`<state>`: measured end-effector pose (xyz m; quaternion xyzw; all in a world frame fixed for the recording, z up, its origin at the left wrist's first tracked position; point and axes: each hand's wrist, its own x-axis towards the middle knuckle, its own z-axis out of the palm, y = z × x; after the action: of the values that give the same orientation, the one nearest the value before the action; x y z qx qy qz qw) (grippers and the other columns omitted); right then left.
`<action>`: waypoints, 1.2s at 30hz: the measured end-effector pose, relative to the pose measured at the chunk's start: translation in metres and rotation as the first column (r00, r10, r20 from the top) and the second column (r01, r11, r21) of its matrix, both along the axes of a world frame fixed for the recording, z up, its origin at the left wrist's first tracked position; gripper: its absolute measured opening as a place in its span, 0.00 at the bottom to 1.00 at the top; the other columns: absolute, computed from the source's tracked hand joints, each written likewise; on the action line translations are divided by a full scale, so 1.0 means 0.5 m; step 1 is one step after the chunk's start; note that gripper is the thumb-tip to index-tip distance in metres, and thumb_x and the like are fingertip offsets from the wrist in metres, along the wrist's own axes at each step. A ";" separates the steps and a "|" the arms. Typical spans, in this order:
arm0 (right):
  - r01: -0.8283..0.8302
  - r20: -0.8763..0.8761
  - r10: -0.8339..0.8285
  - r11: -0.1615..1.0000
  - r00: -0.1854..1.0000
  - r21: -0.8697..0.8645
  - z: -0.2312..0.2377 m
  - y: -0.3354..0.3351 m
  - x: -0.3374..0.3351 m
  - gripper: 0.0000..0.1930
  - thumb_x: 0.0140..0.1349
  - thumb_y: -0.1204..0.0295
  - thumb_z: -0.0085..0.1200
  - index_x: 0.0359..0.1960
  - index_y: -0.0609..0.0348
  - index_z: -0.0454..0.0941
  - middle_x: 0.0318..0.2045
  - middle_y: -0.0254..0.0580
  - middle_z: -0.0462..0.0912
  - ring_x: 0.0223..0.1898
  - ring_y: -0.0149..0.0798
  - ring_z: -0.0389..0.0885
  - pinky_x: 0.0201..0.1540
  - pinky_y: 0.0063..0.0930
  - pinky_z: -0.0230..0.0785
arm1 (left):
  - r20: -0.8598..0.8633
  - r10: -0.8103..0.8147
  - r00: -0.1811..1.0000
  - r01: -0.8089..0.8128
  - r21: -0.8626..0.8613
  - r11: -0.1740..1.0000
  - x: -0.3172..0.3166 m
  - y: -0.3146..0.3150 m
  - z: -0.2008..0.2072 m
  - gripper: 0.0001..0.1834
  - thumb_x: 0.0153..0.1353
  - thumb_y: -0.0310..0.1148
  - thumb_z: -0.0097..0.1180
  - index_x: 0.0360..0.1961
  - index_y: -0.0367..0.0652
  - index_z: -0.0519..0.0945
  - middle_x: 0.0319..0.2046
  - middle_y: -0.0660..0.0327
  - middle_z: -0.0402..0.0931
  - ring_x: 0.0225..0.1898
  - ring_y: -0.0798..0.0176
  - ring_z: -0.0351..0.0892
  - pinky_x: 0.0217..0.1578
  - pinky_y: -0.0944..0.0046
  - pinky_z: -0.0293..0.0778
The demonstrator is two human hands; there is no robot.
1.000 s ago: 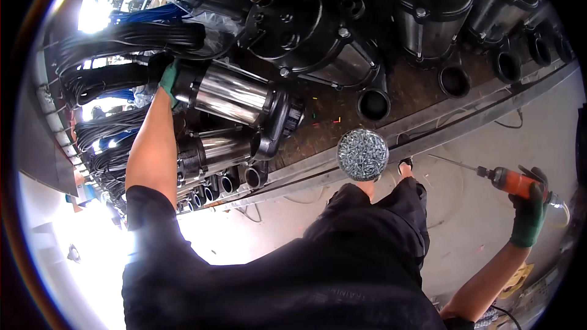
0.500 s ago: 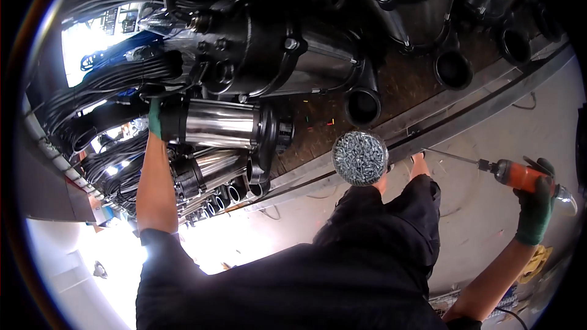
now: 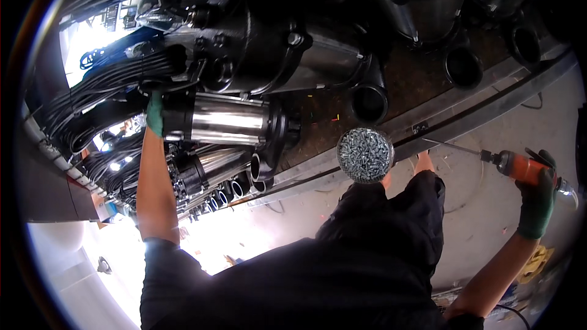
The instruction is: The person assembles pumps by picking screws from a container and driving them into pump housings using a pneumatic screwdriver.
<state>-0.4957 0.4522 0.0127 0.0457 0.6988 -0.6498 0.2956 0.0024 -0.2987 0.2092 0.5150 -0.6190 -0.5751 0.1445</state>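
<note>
My left hand [image 3: 155, 113], in a green glove with dark fingers, is closed at the black upper end of a pump with a shiny steel body [image 3: 230, 119]. Its fingertips are mostly lost among the dark parts and cables. The pump leans toward the left, with its black foot on the brown boards. Out to the right, my gloved right hand [image 3: 537, 198] is wrapped round an orange power screwdriver [image 3: 524, 168]. The tool's long thin bit [image 3: 455, 147] points left, its tip apart from the pump.
A round tub of small grey screws [image 3: 365, 154] is in front of my legs. Larger black pumps [image 3: 281, 55] stand along the far side, bundled black cables [image 3: 116, 82] at left. A metal rail [image 3: 477, 113] edges the boards. Smaller pumps [image 3: 211, 168] line up nearer left.
The whole view has shifted slightly, so things sit a little higher and farther right. Both hands keep their places on the pump and the power screwdriver.
</note>
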 end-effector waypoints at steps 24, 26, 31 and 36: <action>-0.113 0.026 0.113 0.994 0.993 0.008 0.067 -0.043 -0.001 0.29 0.65 0.53 0.58 0.65 0.53 0.71 0.57 0.45 0.80 0.52 0.37 0.80 0.42 0.27 0.77 | 0.452 0.054 0.891 0.072 -0.258 0.963 -0.122 0.068 -0.025 0.28 0.68 0.52 0.51 0.54 0.38 0.82 0.50 0.49 0.83 0.55 0.49 0.79 0.59 0.53 0.70; -0.144 0.034 0.145 0.989 0.989 -0.018 0.071 -0.063 -0.002 0.31 0.65 0.52 0.59 0.65 0.54 0.72 0.57 0.45 0.80 0.52 0.38 0.78 0.45 0.28 0.74 | 0.526 0.058 0.849 0.117 -0.294 0.949 -0.125 0.074 -0.025 0.28 0.68 0.52 0.51 0.54 0.37 0.82 0.50 0.49 0.83 0.55 0.49 0.79 0.59 0.53 0.70; -0.154 0.039 0.158 0.983 0.987 -0.100 0.121 -0.069 0.002 0.29 0.66 0.54 0.57 0.64 0.57 0.72 0.56 0.44 0.80 0.53 0.39 0.77 0.48 0.26 0.71 | 0.641 0.045 0.766 0.238 -0.348 0.907 -0.169 0.080 -0.025 0.29 0.68 0.52 0.51 0.54 0.37 0.82 0.51 0.48 0.83 0.55 0.48 0.79 0.59 0.53 0.70; -0.161 0.021 0.165 0.978 0.986 -0.136 0.125 -0.073 0.013 0.28 0.67 0.55 0.55 0.64 0.58 0.72 0.57 0.44 0.80 0.53 0.39 0.77 0.48 0.25 0.71 | 0.745 0.076 0.663 0.336 -0.387 0.859 -0.213 0.077 -0.001 0.29 0.67 0.52 0.51 0.54 0.36 0.82 0.51 0.48 0.83 0.55 0.47 0.79 0.59 0.52 0.70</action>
<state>-0.4894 0.4156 0.0751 -0.0213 0.6504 -0.6678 0.3614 -0.1043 -0.2603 0.2084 0.6001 -0.7853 -0.1483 -0.0346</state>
